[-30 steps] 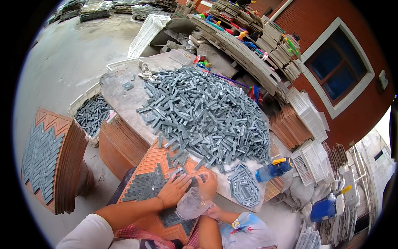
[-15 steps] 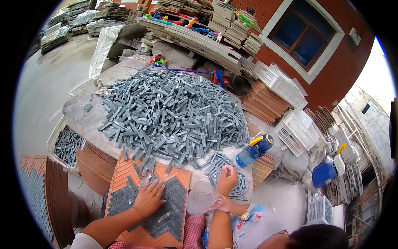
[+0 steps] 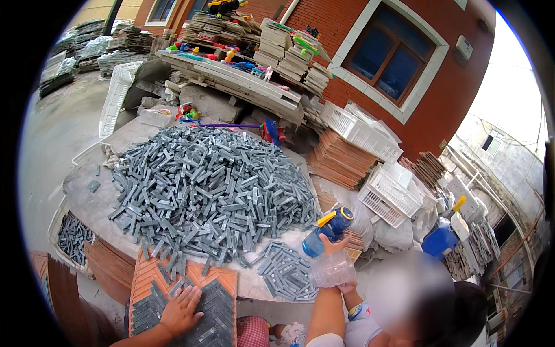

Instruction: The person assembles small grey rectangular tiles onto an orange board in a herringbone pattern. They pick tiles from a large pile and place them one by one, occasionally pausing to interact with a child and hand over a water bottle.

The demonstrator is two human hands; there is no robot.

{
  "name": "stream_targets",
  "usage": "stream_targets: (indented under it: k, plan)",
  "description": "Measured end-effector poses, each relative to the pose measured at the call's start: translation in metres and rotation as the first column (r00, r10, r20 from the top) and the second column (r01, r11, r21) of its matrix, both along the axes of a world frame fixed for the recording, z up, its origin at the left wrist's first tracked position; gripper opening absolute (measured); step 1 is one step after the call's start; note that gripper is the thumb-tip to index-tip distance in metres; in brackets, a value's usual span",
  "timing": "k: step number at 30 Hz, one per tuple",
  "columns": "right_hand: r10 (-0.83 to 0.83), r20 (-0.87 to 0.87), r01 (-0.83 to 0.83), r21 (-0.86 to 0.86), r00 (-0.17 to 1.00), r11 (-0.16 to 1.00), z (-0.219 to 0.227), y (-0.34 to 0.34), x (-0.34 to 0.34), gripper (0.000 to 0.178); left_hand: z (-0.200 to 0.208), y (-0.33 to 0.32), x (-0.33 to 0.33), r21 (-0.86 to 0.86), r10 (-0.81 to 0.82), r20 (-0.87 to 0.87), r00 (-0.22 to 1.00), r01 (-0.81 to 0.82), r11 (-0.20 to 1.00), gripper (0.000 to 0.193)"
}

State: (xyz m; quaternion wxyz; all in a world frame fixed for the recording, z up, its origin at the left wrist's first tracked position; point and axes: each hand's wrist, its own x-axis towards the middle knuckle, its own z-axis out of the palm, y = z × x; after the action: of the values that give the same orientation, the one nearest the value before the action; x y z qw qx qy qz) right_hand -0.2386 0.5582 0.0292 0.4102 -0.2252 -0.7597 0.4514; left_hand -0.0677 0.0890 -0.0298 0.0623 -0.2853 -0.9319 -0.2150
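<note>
My left hand (image 3: 182, 309) lies flat, fingers stretched out, on dark grey stone strips (image 3: 214, 309) set in a herringbone pattern. They sit in an orange-brown grooved panel (image 3: 228, 280) in front of me. My right hand (image 3: 336, 245) is at the lower right side of a blue water bottle (image 3: 317, 240) with a yellow strap, thumb and fingers apart. Whether it touches the bottle I cannot tell. A clear plastic container (image 3: 335, 269) covers my right wrist; a hand of another person (image 3: 347, 287) is at its lower end.
A big heap of grey strips (image 3: 219, 185) covers the table (image 3: 87, 168); a smaller group (image 3: 283, 272) lies beside the bottle. Brown panels are stacked at left (image 3: 107, 266) and right (image 3: 341, 159), near white crates (image 3: 361, 130). The other person sits close at my right.
My right hand has moved from a closed pose to the bottle, its fingers opening. The clear container has risen and shifted right. My view has turned right; my left hand stays on the panel.
</note>
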Motion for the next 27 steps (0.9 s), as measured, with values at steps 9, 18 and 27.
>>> stream_targets:
  k: [9, 18, 27]
  plan:
    - [0.124, 0.003, -0.122, 0.199, 0.992, 0.972, 0.053, -0.058, 0.002, 0.087, -0.002, 0.0, -0.003, 0.041, -0.008, -0.018, 1.0, 0.009, 0.999, 0.065]
    - [0.639, -0.203, -0.659, -0.044, 0.742, 0.751, 0.086, -0.197, 0.103, 0.087, 0.016, 0.008, 0.004, 0.115, 0.104, -0.02, 0.994, -0.101, 0.988, 0.092]
    - [0.668, -0.062, -0.658, 0.131, 0.741, 0.742, 0.072, -0.309, 0.247, 0.073, 0.085, 0.031, 0.059, 0.92, -0.094, 0.294, 0.951, -0.255, 0.299, 0.105]
